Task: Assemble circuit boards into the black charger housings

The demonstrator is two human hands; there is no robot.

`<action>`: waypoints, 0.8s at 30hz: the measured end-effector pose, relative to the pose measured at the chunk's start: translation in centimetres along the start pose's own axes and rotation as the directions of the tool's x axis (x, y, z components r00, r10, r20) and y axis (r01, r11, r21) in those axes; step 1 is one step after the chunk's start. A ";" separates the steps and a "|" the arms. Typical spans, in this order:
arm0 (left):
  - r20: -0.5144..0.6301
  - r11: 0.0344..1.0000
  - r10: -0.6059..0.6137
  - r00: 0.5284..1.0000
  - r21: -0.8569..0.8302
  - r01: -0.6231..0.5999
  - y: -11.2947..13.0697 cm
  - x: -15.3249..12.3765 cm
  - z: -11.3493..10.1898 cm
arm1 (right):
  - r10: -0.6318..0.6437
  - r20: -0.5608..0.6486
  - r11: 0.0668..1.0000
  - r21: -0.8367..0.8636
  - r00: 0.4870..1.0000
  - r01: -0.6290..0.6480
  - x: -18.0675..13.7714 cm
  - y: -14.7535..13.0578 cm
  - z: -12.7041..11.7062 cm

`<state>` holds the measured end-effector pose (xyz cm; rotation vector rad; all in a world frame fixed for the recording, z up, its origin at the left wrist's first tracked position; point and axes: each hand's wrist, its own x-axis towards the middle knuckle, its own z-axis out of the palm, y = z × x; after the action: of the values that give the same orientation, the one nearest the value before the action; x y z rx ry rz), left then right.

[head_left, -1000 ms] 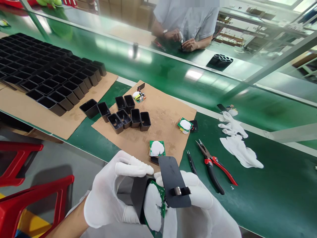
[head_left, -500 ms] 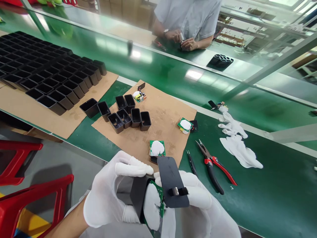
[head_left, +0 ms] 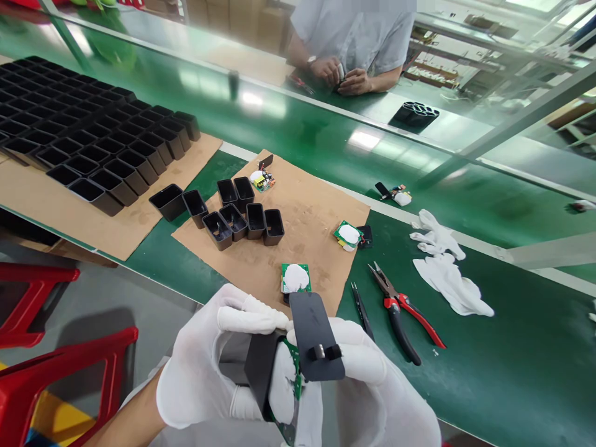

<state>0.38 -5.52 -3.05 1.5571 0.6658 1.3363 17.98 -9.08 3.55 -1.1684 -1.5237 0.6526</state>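
Observation:
Both my hands wear white gloves, low in the view. My left hand (head_left: 205,366) is closed around a black plastic housing (head_left: 257,372) that has a green circuit board with a white pad (head_left: 286,388) partly inside it. My right hand (head_left: 372,391) grips a flat black cover plate (head_left: 314,332) with metal prongs, pressed against the board. Just beyond them another green circuit board with a white pad (head_left: 295,277) lies on a brown cardboard sheet (head_left: 307,217).
Several empty black housings (head_left: 233,214) stand on the cardboard; many more fill a tray-like block (head_left: 84,143) at left. Red-handled pliers (head_left: 403,310), tweezers (head_left: 362,308) and white gloves (head_left: 447,273) lie at right. A small assembly (head_left: 395,194) rides the green belt. Another person's hands (head_left: 339,74) work across it.
The black cover plate has shifted left and down onto the board in my hands. The small assembly on the green belt has travelled leftward.

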 end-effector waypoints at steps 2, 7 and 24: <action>-0.004 1.000 -0.001 1.000 -0.003 0.001 0.1 0.0 0.0 | 0.017 0.019 1.000 0.023 1.000 -0.018 0.1 -0.1 0.0; -0.021 1.000 -0.004 1.000 0.022 0.005 0.0 0.0 -0.2 | 0.048 0.062 0.998 0.036 0.997 -0.050 0.3 -0.2 0.2; -0.057 0.995 -0.067 0.996 -0.075 0.063 -0.6 0.3 1.2 | -0.194 -0.108 0.957 -0.241 0.975 0.163 -1.6 2.8 1.5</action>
<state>1.67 -5.36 -3.42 1.4304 0.6903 1.3480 17.41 -9.21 0.06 -1.2030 -1.6010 0.2764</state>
